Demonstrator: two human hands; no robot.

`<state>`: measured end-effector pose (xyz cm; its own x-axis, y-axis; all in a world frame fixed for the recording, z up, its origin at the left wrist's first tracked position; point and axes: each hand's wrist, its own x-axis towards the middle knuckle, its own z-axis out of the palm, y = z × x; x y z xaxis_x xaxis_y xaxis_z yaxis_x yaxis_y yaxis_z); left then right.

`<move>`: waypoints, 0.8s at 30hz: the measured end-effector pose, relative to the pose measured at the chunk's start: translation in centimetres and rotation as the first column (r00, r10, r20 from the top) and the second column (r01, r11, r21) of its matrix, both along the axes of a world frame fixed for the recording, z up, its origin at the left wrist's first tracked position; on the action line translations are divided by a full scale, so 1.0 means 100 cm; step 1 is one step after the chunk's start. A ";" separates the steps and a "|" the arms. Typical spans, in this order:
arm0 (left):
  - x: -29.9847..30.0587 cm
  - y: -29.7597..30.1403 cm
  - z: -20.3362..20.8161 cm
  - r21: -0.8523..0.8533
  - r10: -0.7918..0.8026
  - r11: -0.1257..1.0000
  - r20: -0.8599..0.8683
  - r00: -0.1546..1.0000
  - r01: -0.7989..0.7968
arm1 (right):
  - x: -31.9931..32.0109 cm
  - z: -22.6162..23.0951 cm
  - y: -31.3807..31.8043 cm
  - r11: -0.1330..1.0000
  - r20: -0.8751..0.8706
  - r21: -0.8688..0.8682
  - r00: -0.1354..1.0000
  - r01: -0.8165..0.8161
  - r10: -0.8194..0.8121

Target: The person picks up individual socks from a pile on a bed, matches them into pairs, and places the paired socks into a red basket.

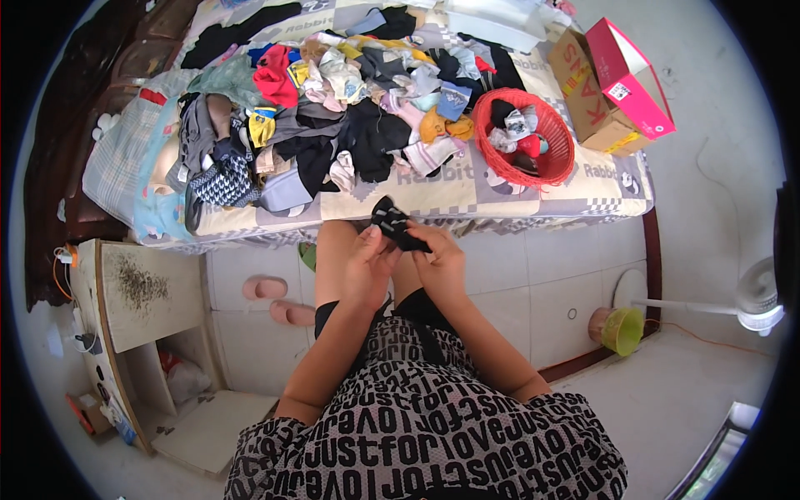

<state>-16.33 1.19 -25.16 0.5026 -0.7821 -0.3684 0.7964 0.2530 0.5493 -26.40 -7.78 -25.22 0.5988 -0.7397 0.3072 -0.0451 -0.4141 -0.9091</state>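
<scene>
Above my knees, at the bed's front edge, both hands hold a small black sock (400, 227) with pale marks. My left hand (372, 268) pinches its left side, thumb up. The fingers of my right hand (442, 268) are closed on its right end. Beyond my hands, a large mixed heap of clothes (367, 142) spreads over the patterned bed (450, 198). To the right of the heap stands a red plastic basket (550, 171) with several bundled pieces of cloth in it, black, white and red among them.
A pink box (621, 75) and a brown carton (583, 104) stand at the bed's far right. Pink slippers (292, 313) lie on the tiled floor. At left is a worn wooden cabinet (150, 292); at right, a yellow-green bin (623, 332) and a white fan (757, 304).
</scene>
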 end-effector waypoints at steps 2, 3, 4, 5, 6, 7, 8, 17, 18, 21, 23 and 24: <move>-0.009 -0.003 0.004 -0.050 0.016 0.999 0.050 0.999 -0.013 | -0.001 0.001 0.001 0.998 -0.015 0.055 1.000 0.007 -0.006; -0.014 -0.004 0.004 0.017 0.064 0.998 0.092 0.994 -0.066 | 0.001 0.004 0.001 1.000 0.003 0.004 1.000 -0.006 0.006; -0.015 -0.004 0.000 0.059 0.080 0.994 0.134 0.988 -0.089 | 0.002 0.009 0.001 0.999 0.020 -0.047 1.000 -0.018 0.019; -0.015 -0.003 -0.007 0.101 0.095 0.988 0.175 0.980 -0.114 | 0.002 0.015 -0.001 0.986 -0.024 -0.146 0.997 -0.077 0.075; -0.015 -0.004 -0.006 0.139 0.103 0.981 0.215 0.971 -0.135 | 0.000 0.017 -0.002 0.985 -0.012 -0.147 0.996 -0.093 0.092; -0.013 -0.004 -0.006 0.139 0.102 0.981 0.235 0.967 -0.138 | -0.002 0.019 -0.003 0.983 0.001 -0.147 0.994 -0.108 0.109; -0.012 -0.005 -0.005 0.146 0.095 0.980 0.238 0.967 -0.132 | -0.003 0.019 -0.003 0.981 0.013 -0.148 0.992 -0.122 0.126; -0.009 -0.007 -0.015 0.140 0.097 0.972 0.485 0.869 -0.187 | -0.007 0.012 0.001 0.987 -0.042 0.108 0.991 -0.123 0.128; -0.009 -0.007 -0.012 0.134 0.113 0.969 0.512 0.852 -0.208 | -0.005 0.012 0.003 0.987 -0.056 0.101 0.990 -0.127 0.133; -0.006 -0.003 -0.020 0.094 0.127 0.968 0.616 0.777 -0.233 | -0.004 0.005 0.004 0.953 0.060 0.278 0.992 -0.121 0.109; -0.007 -0.002 -0.025 0.010 0.166 0.973 0.660 0.733 -0.229 | -0.004 -0.005 0.002 0.879 0.154 0.460 0.986 -0.125 0.059; -0.008 -0.003 -0.026 0.038 0.130 0.975 0.702 0.700 -0.219 | -0.005 -0.006 0.000 0.825 0.209 0.538 0.975 -0.175 0.071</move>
<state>-17.12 0.88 -27.79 0.7737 -0.6306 0.0610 0.1292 0.2512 0.9593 -26.94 -7.77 -25.82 0.6722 -0.7400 -0.0222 0.1502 0.1657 -0.9747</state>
